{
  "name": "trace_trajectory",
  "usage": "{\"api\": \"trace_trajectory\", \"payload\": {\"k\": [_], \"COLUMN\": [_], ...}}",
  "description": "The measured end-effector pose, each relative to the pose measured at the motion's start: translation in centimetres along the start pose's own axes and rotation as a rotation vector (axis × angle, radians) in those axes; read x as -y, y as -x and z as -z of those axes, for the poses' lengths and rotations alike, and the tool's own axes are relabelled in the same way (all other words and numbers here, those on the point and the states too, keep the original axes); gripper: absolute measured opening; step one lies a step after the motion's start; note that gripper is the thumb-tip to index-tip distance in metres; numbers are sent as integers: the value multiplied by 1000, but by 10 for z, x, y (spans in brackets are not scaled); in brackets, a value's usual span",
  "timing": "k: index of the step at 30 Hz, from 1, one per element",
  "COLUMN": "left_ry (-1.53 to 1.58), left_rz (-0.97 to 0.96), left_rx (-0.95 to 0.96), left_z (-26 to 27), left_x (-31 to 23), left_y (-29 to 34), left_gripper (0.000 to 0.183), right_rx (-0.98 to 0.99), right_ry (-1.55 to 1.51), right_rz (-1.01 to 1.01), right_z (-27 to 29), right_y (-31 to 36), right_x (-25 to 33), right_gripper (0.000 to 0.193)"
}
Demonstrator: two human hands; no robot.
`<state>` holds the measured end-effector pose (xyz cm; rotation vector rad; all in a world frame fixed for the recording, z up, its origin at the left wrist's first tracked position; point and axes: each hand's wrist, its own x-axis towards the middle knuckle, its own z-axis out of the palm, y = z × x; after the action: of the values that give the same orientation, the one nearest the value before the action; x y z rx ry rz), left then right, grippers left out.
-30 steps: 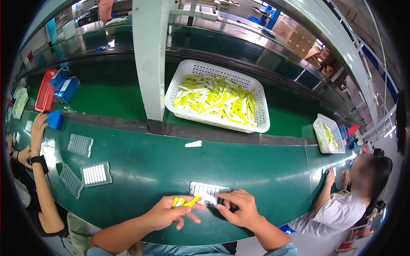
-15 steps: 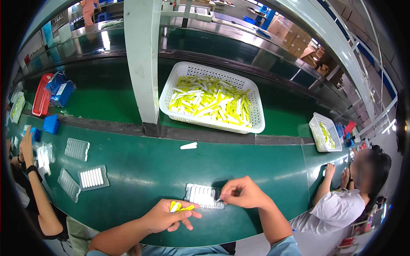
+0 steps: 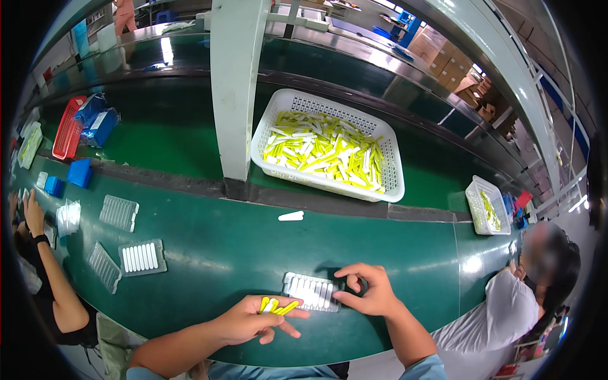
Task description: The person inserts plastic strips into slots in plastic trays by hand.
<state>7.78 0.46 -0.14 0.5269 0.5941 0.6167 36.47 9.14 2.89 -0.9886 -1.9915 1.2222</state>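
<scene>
Several yellow and white plastic sticks (image 3: 277,306) fan out from my left hand (image 3: 253,318), closed on them with some fingers stretched out. Beside that hand lies a clear blister tray (image 3: 307,288) holding a row of white sticks, its near left part overlapped by my fingers. My right hand (image 3: 370,291) is at the tray's right end, thumb and forefinger apart with nothing visible between them. Whether the thumb touches the tray I cannot tell. Farther off, one loose white stick (image 3: 291,216) lies on the green table (image 3: 215,253).
A white basket (image 3: 392,158) heaped with yellow and white sticks stands beyond the table's dark ledge, right of a white post (image 3: 237,95). At left are a filled tray (image 3: 142,258), more clear trays (image 3: 118,213) and a co-worker's arm (image 3: 57,266). Another person (image 3: 500,304) sits at right.
My right thumb and forefinger have parted from their pinch, and a white stick now lies at the tray's right end. My left hand still holds its sticks. The view has shifted slightly.
</scene>
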Motion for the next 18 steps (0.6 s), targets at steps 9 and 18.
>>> {"api": "trace_trajectory", "payload": {"k": [9,18], "left_ry": [-167,-32], "left_rz": [30,-85], "left_rx": [25,144], "left_z": [-14,-7], "left_x": [-6,-6], "left_y": [-1,1], "left_gripper": [41,60], "right_rx": [92,-61], "right_ry": [-135,833], "right_rz": [-130,316], "right_z": [-44,-19], "right_y": [10,38], "right_x": [28,16], "right_gripper": [13,14]}}
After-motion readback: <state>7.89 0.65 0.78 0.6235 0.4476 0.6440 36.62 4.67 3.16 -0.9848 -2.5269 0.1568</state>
